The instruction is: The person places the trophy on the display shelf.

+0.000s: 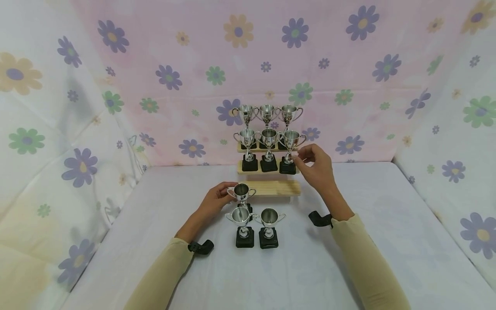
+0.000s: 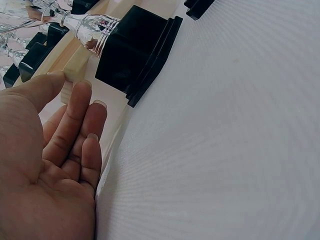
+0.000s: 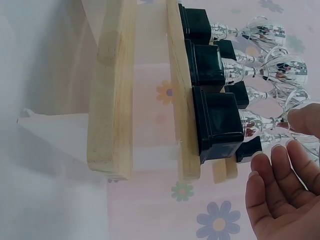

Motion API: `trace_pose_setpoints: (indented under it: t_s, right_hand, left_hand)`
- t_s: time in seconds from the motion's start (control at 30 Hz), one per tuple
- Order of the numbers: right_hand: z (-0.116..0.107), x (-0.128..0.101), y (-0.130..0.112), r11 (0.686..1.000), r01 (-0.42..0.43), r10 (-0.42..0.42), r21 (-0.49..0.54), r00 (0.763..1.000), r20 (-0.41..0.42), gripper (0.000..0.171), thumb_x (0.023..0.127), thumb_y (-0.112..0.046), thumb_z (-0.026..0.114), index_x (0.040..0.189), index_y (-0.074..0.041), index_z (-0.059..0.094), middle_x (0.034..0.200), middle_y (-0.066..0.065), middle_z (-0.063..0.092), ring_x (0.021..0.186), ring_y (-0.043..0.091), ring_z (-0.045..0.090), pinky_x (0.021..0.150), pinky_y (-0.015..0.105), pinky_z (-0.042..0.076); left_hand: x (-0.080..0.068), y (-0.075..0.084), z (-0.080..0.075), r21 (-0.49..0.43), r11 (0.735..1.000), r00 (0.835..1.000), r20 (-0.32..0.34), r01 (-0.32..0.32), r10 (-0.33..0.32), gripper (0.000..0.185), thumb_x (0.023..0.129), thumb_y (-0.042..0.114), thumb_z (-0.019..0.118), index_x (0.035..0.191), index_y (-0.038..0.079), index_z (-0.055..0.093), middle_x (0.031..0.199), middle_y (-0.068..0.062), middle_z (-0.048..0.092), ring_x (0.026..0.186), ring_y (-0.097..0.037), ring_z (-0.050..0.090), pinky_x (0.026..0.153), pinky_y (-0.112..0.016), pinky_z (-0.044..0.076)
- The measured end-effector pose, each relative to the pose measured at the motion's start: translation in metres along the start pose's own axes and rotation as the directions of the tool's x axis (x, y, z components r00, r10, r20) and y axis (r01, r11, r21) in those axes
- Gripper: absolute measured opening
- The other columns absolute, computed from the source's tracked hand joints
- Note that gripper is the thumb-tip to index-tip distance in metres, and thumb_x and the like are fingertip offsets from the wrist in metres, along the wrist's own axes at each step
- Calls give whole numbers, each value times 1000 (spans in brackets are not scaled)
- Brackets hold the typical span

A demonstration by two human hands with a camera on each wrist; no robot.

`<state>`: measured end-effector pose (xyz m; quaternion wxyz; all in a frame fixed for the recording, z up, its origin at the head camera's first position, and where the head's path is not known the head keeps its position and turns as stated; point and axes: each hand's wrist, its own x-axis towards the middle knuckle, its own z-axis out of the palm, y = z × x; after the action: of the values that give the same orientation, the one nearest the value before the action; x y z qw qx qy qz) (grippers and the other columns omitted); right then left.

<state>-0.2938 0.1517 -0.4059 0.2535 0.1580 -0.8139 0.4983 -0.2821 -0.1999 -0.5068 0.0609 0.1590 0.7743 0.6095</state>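
At the right end of the shelf (image 1: 273, 188), a right hand (image 1: 317, 168) is hovering beside the last trophy (image 1: 288, 165) of the middle board. Its thumb is lying close by the narrow stem, and its fingers are curving loosely, apart from the thumb; whether the skin is touching the metal, I cannot tell.

At the shelf's left end, a left hand (image 1: 215, 199) is resting just beside another trophy (image 1: 241, 192), which seems to be standing on the table (image 1: 387, 193) in front of the bottom board. These fingers are bending softly near one another and holding nothing, while the thumb tip is lying by the board's end, perhaps touching it.

Farther in front of the shelf, two more trophies (image 1: 268, 237) are standing side by side. On its middle board three are forming a row, and on the top board three others (image 1: 267, 113) are repeating it; the steps are probably letting the back row show. The broad black bases are, I judge, steadying the slim cups.

All the bowls are opening upward; in those before the shelf, only grey inner metal is showing.
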Motion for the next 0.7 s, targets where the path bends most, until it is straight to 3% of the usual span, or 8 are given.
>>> trace_pose_setpoints:
  t_s: [0.27,0.5,0.7]
  right_hand:
    - [-5,-10,-9,999,36,-36,-18,999,21,14,98,-4,74,107,2,66,97,14,67,87,24,63,80,30,52]
    - [-11,-24,-12,994,89,-82,-64,991,107,13,97,-3,75,107,0,67,97,10,69,87,21,65,81,37,56]
    - [-14,-36,-13,989,142,-128,-47,965,228,13,98,-2,73,110,-4,69,99,5,72,86,18,66,80,43,57]
  left_hand:
    - [0,-1,-1,-4,1000,1000,-3,4,-4,41,106,13,68,146,7,60,120,-13,77,100,-17,73,90,-29,56]
    - [0,-1,0,-1,1000,1000,0,1,-1,41,106,13,67,146,6,60,121,-13,77,100,-16,73,93,-30,56]
    - [0,0,0,9,1000,1000,-1,-3,3,42,106,13,68,146,7,60,119,-12,78,100,-16,72,93,-30,56]
